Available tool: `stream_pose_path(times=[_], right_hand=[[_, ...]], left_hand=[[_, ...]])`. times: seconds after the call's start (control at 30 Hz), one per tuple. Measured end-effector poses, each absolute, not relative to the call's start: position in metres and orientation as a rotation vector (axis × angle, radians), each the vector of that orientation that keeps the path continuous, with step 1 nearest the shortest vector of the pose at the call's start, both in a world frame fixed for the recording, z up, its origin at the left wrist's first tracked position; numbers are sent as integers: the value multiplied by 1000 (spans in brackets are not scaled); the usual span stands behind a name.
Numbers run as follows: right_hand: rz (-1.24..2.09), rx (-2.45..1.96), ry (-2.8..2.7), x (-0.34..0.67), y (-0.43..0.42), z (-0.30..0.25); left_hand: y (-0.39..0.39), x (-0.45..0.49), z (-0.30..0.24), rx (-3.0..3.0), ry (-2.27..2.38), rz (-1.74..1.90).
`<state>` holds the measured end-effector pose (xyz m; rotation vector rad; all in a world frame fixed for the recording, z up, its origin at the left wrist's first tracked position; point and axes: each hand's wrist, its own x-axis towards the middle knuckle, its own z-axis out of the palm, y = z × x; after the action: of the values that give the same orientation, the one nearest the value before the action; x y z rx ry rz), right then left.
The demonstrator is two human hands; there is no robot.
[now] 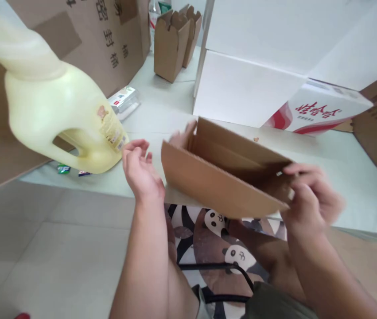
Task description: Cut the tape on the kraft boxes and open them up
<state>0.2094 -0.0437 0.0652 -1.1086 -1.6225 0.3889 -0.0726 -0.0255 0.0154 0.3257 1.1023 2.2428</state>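
Observation:
My right hand [314, 195] grips the right end of a brown cardboard box [221, 184], fingers and thumb at its edge. The box is tilted, its open top facing up toward me, at the table's front edge. Beside its left end is my left hand [143, 170], palm turned up, fingers loosely bent and apart, with nothing in them. A blurred skin-coloured shape [182, 135] shows behind the box's left end; I cannot make out what it is. Left of my left hand stands a large pale yellow jug [52, 97] with a handle.
Small cardboard cartons [171, 48] stand at the back near a bottle [154, 20]. Behind the box are white panels [244, 88] and a red-and-white carton [321, 108]. A large printed box [85, 40] fills the left. A clear-and-white packet [125, 102] lies on the table [351, 177].

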Motion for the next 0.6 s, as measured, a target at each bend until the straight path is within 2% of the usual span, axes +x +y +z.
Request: stream_pose_path(times=[0.1, 0.23, 0.4, 0.6], right_hand=[[264, -1132, -1464, 242, -69, 47], [361, -1091, -1455, 259, -64, 22], [518, -1099, -1751, 279, -57, 6], [536, -932, -1730, 286, -58, 14]], left_hand=[[-32, -54, 35, 602, 807, 1870], [-37, -26, 42, 760, 668, 1404], [-27, -13, 33, 792, 683, 1298], [-13, 1, 36, 870, 728, 1294]])
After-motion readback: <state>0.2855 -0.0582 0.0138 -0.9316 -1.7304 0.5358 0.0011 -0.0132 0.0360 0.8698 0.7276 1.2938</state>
